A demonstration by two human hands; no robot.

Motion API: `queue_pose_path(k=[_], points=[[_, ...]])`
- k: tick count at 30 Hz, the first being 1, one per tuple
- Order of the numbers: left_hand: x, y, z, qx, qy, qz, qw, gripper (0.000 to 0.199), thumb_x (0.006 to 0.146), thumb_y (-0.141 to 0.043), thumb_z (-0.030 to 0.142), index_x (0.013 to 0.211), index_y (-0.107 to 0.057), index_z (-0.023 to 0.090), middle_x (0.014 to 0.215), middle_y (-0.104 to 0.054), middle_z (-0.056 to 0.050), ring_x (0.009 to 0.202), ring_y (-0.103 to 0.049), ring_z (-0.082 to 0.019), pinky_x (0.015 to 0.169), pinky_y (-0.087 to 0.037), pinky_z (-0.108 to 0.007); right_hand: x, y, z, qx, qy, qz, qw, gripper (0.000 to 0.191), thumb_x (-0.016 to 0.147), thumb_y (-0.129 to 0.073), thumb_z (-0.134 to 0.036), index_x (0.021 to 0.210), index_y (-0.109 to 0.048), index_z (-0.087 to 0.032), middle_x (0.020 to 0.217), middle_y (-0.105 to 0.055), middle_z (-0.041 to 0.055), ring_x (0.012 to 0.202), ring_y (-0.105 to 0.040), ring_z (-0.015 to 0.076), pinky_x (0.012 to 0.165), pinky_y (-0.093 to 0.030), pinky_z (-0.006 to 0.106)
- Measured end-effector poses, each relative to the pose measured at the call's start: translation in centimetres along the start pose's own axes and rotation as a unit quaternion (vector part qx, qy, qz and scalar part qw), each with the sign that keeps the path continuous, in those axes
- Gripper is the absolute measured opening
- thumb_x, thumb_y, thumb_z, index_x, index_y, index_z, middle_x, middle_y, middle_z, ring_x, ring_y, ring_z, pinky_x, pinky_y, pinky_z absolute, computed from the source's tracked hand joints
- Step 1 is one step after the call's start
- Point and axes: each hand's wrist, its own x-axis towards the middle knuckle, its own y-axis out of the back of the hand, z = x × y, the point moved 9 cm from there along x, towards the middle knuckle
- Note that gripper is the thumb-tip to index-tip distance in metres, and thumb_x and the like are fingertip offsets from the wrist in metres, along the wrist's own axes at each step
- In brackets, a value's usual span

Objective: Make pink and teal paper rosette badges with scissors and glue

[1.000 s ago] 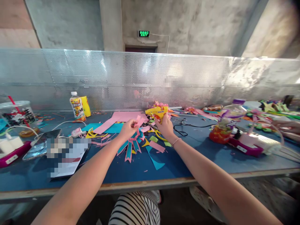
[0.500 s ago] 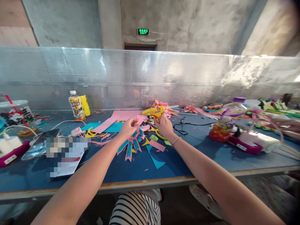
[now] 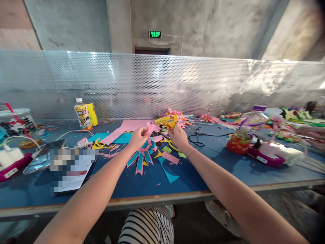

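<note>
My right hand (image 3: 178,136) is wrapped round the handle of a yellow glue gun (image 3: 166,120), its nozzle pointing left. Between the thumb and fingers of my left hand (image 3: 139,137) is a small pink paper strip (image 3: 151,128), close to the nozzle; whether they touch I cannot tell. Under my left hand lies a pink and blue paper rosette (image 3: 141,159) with notched tails, its upper part partly covered. Right of it are a blue paper scrap (image 3: 169,172), a pink piece (image 3: 170,157) and yellow and green bits.
Pink paper (image 3: 129,125) lies behind my left hand. A drink bottle (image 3: 83,115) stands at the back left, near a phone (image 3: 44,156). On the right are a purple-capped bottle (image 3: 240,144) and a power strip (image 3: 265,156). A black cord (image 3: 200,135) runs across the table.
My left hand and the pink strip have shifted very slightly left. The glue gun stays nearly in place in my right hand.
</note>
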Motion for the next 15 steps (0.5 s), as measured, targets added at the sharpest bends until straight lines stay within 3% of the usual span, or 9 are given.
queue_pose_path(k=[6,9,15], points=[[0.2,0.2,-0.1,-0.018,-0.007,0.008,1.0,0.011,0.071,-0.056,0.024,0.077,-0.048,0.018,0.074,-0.06,-0.001,0.071,-0.06,-0.015,0.069,-0.047,-0.028,0.2,-0.4,1.2,0.003,-0.04,0.003,0.999,0.048,0.083,-0.043,-0.045,0.113,-0.04,-0.009,0.1,-0.06,0.0174,0.088,-0.059,0.0268,0.065,-0.043,0.031],[0.2,0.5,-0.4,-0.067,0.004,0.021,0.998,0.018,0.07,-0.057,0.023,0.08,-0.042,0.019,0.074,-0.06,-0.001,0.069,-0.062,-0.015,0.066,-0.048,-0.029,0.3,-1.1,2.6,0.008,-0.08,-0.042,0.996,0.055,0.079,-0.047,-0.051,0.115,-0.041,-0.01,0.101,-0.06,0.0183,0.09,-0.06,0.0286,0.066,-0.044,0.032],[0.5,0.1,-1.4,-0.175,0.046,0.012,0.983,0.033,0.074,-0.055,0.02,0.102,-0.037,0.019,0.083,-0.063,-0.004,0.064,-0.063,-0.013,0.064,-0.051,-0.029,0.2,-2.5,5.5,0.029,-0.13,-0.119,0.984,0.049,0.079,-0.045,-0.051,0.11,-0.044,-0.013,0.098,-0.061,0.0191,0.086,-0.061,0.0308,0.061,-0.043,0.035]])
